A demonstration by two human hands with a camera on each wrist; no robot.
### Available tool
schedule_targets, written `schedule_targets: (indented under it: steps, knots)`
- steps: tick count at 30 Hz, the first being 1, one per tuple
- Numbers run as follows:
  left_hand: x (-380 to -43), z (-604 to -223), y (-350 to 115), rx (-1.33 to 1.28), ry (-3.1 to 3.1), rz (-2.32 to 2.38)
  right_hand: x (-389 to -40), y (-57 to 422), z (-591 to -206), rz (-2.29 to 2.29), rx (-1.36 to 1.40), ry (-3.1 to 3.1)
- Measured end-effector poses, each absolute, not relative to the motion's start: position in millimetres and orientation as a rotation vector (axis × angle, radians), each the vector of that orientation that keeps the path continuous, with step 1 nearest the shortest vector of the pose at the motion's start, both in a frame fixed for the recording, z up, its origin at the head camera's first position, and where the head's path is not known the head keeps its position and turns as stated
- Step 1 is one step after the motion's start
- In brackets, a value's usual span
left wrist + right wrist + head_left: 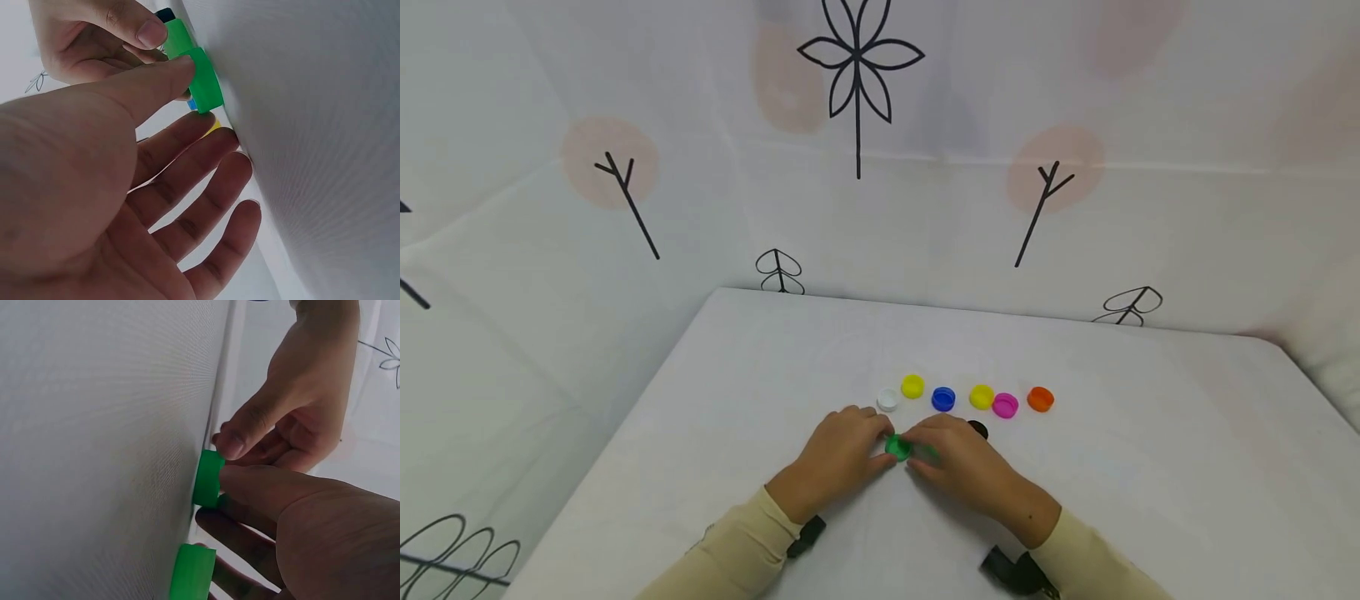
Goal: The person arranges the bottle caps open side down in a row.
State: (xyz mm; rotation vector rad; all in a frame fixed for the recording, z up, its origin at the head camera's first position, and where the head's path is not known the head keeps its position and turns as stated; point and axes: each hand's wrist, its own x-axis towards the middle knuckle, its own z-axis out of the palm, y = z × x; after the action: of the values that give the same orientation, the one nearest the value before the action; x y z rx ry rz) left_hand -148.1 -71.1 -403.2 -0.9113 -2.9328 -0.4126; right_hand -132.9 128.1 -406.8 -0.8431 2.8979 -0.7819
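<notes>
A green bottle cap [897,447] sits between both hands on the white table. My left hand [838,454] pinches its left side; in the left wrist view the thumb lies on the cap and the index fingertip is at its lower edge, the other fingers spread. From the right, my right hand [966,471] holds the same cap, thumb and index finger at its edge. Under the right palm, partly hidden, is a lighter green cap [192,572]. Just beyond the right knuckles, a black cap [977,429] is half covered.
Behind the hands lie a white cap [887,400], two yellow caps [913,386], a blue cap [943,398], a pink cap [1005,406] and an orange cap [1041,398]. A patterned cloth [940,225] hangs past the table's [1150,467] far edge.
</notes>
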Motion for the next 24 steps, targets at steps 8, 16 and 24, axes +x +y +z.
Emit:
schedule_targets:
  steps: [8, 16, 24]
  knots:
    - [-148.6, -401.4, -74.0, -0.924, -2.922, -0.372, -135.7, 124.7, -406.1, -0.781, -0.822, 2.893]
    - [-149.5, -404.4, -71.8, -0.932, -2.942, -0.344, -133.2, 124.1, -407.0, -0.731, -0.738, 2.907]
    - [-149.0, -406.0, -71.7, -0.936, -2.917, -0.275, -131.2, 122.0, -407.5, -0.713, -0.715, 2.932]
